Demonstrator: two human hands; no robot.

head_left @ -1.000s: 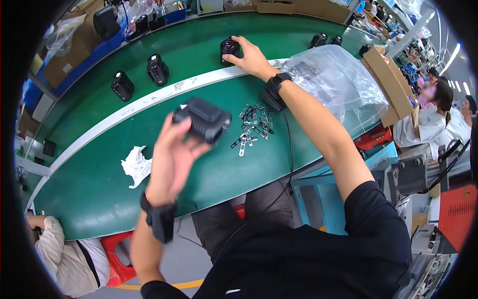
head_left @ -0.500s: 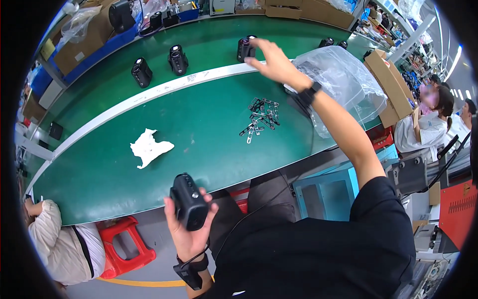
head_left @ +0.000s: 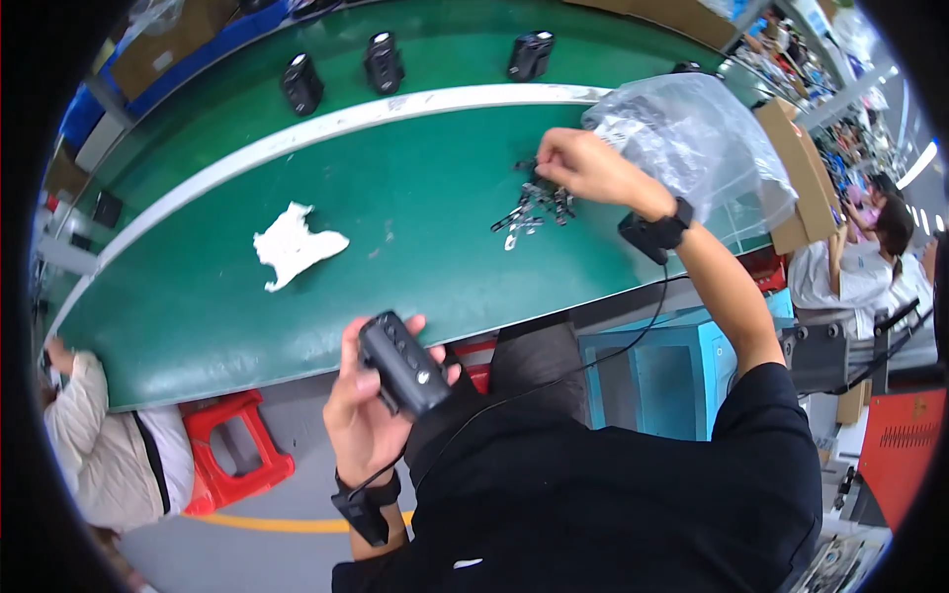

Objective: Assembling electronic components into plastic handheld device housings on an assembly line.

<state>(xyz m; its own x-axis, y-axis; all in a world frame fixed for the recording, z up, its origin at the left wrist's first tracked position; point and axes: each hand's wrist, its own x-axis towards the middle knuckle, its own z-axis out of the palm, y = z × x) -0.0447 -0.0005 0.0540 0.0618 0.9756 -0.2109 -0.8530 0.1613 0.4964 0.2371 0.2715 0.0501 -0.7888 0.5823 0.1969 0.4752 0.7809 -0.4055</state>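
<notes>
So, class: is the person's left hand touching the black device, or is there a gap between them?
Touching. The head view shows the left hand wrapped around the black device, fingers curled on its side and thumb against its edge, held near the lap below the green table.

I'm seeing the right hand (head_left: 583,166) coming back off the black unit (head_left: 531,54) beyond the white strip, and it's now pinching at the pile of small metal clips (head_left: 534,208) on the green table (head_left: 415,198). The left hand (head_left: 371,405) is sitting low by the lap with its black device (head_left: 400,364) (a second ago it was up over the table).
</notes>
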